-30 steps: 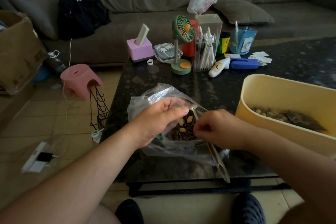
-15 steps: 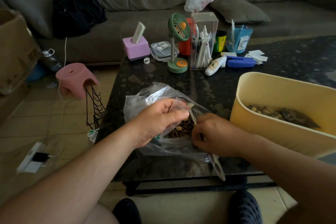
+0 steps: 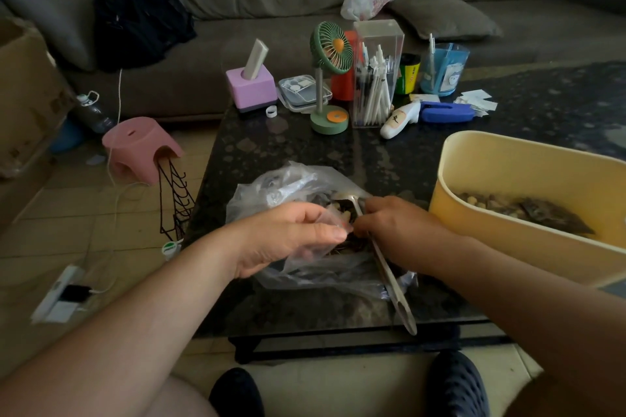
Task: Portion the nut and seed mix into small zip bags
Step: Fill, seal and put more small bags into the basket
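While the left hand (image 3: 291, 237) pinches the mouth of the small zip bag (image 3: 315, 257) and the right hand (image 3: 396, 227) grips the spoon (image 3: 389, 274), the mix sits just beyond both grips; the mouth should be held wide, I judge; tip slowly, lest seeds scatter on the bench (image 3: 305, 152).

Left hand (image 3: 291, 237) pinched the clear bag (image 3: 305, 267) at its mouth; right hand (image 3: 396, 230) pinched it too, gripping the spoon (image 3: 393, 281), bowl over the nut mix (image 3: 342, 210). Yellow tub (image 3: 528, 179) sat just right on the table (image 3: 305, 152).
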A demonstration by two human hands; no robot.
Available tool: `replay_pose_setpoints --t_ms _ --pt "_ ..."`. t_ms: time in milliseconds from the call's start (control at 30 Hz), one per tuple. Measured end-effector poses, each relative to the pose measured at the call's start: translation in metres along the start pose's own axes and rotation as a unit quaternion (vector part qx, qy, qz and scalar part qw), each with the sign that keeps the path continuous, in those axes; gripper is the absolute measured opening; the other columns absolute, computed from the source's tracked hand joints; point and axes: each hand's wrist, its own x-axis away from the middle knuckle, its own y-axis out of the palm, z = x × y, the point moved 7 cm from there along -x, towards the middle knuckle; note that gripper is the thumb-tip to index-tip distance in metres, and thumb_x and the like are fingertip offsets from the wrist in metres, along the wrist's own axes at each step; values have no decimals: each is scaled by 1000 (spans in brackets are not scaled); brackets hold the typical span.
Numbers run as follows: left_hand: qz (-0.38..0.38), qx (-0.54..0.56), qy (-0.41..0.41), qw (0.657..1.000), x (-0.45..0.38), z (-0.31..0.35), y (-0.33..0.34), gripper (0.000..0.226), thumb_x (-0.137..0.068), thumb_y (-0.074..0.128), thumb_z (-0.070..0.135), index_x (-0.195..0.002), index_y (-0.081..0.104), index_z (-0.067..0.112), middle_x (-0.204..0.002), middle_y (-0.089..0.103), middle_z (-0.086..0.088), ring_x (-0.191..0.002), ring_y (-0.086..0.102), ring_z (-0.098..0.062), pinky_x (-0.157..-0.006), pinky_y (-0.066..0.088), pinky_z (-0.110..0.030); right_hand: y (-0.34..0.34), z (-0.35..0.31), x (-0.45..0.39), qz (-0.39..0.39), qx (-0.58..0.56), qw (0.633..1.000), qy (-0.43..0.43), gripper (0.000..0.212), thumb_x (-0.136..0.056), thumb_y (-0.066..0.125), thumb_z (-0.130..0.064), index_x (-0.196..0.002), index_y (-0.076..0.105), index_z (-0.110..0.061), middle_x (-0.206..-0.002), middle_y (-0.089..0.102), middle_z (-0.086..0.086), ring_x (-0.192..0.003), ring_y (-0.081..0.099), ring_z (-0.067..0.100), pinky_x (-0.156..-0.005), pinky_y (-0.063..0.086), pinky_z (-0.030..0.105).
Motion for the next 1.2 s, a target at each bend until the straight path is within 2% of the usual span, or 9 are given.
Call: replay_pose_setpoints --t_ms 67,200,367,433,567,733,900,1067,1200 --pt "35 14 -3 999 -2 -2 0 45 -74 84 51 -114 79 30 -112 78 12 -112 71 -12 -109 54 -42 -7 0 0 22 -13 1000 -4 37 -91 69 -12 -124 70 -30 -112 58 2 -95 63 27 -76 57 45" --pt "145 91 38 984 -9 1 -11 37 -73 83 51 -103 80 30 -112 80 1 -116 72 -23 -111 52 -52 -43 0 3 100 -57 992 44 49 -94 71 -13 -140 54 -21 -124 56 2 -98 62 20 -79 57 37" --pt "206 105 39 972 -9 5 -15 44 -67 77 59 -99 80 30 -107 81 2 -112 72 -21 -107 54 -52 -80 -13 15 213 -121 966 80 23 -109 47 -25 -125 59 -14 -108 62 4 -82 63 25 -68 53 41" --pt "210 71 26 975 -8 3 -14 48 -64 73 64 -100 79 33 -106 80 6 -112 71 -19 -105 55 -50 -77 -15 17 186 -101 973 90 23 -109 41 -29 -118 58 -17 -99 60 -2 -77 61 20 -66 52 39" --pt "182 -10 -32 983 -12 -6 -10 22 -90 69 48 -109 70 37 -114 70 9 -111 62 -13 -99 50 -41 -59 -8 19 116 -54 986 107 9 -109 47 -26 -108 53 -19 -89 54 -5 -70 56 15 -64 53 38" --pt "178 16 -97 979 -16 -17 -10 38 -97 68 47 -130 62 31 -109 61 9 -96 53 -8 -77 43 -32 -52 -8 22 93 -62 989 97 10 -109 48 -25 -99 51 -24 -86 53 -8 -70 56 13 -65 54 39" --pt "202 84 -98 971 -24 -19 -9 27 -93 72 47 -110 75 26 -107 74 0 -99 67 -22 -97 57 -46 -38 -5 19 111 -172 971 124 21 -109 41 -30 -89 46 -29 -79 54 -13 -69 56 5 -65 44 28" --pt "191 152 -97 965 -32 -22 -4 29 -94 73 41 -117 74 24 -118 76 -4 -108 70 -27 -91 62 -47 -38 -12 20 125 -171 972 103 21 -109 40 -29 -89 43 -32 -78 48 -16 -65 50 2 -61 36 20" --pt "193 194 -95 957 -34 -22 -4 26 -94 74 36 -115 77 21 -114 79 -7 -111 71 -29 -96 61 -50 -46 -2 26 149 -122 977 92 15 -108 42 -30 -93 41 -32 -77 46 -15 -64 49 9 -61 43 34"
